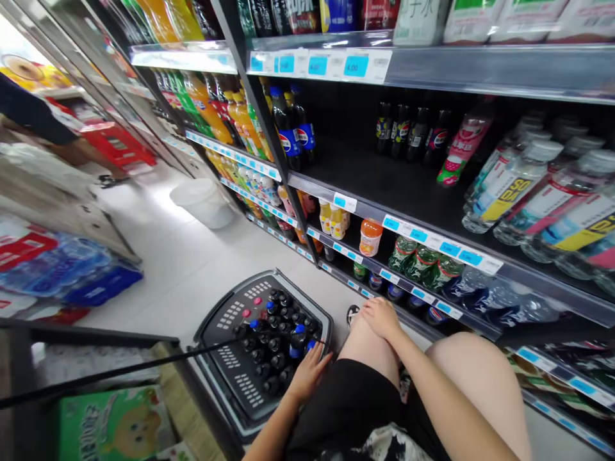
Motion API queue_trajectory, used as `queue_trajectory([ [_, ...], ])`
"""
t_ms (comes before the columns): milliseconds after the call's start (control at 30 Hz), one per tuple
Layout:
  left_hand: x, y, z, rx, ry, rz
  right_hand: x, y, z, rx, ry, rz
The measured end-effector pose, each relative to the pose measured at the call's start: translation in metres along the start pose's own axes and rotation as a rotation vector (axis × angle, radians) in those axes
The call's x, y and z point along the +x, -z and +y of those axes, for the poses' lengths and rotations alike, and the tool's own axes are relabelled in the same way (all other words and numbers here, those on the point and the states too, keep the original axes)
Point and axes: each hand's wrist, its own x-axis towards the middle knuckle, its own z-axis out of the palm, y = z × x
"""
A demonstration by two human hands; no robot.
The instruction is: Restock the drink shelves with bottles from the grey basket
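Note:
My left hand (311,372) is at the near right edge of a black shopping basket (225,358) on the floor. Its fingers are stretched out over the rim, close to a blue-capped bottle; whether they touch it I cannot tell. Several dark soda bottles (275,344) stand in the basket, most with black caps, a few with blue or red ones. My right hand (382,317) lies flat on my knee (362,342) and holds nothing.
Drink shelves (432,243) rise on the right, with Pepsi bottles (291,131) and clear-drink bottles (514,186). A white bucket (204,202) stands on the floor. Packs of bottled water (72,266) are stacked at left, near a green box (115,422). A person's leg (91,150) shows at far left.

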Motion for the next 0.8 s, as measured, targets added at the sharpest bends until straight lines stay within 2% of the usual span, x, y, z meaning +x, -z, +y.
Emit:
queue_trajectory([
  [67,0.002,0.012,-0.004,-0.024,0.066,-0.063,0.0,0.002,-0.001,0.002,0.008,-0.002],
  [167,0.004,0.026,-0.015,-0.038,0.109,-0.074,0.0,0.002,-0.002,0.006,0.017,-0.004],
  [467,0.019,0.058,-0.072,-0.053,0.201,-0.128,0.008,-0.004,-0.002,-0.006,0.021,-0.028],
  [567,0.022,0.067,-0.085,-0.035,0.281,-0.07,0.011,-0.006,-0.004,-0.002,0.017,-0.036],
  [667,0.005,0.069,-0.087,-0.008,0.412,0.019,0.012,-0.008,-0.006,-0.003,0.033,-0.035],
  [800,-0.035,0.056,-0.069,0.151,0.793,0.261,0.013,-0.013,-0.005,-0.003,0.054,-0.035],
])
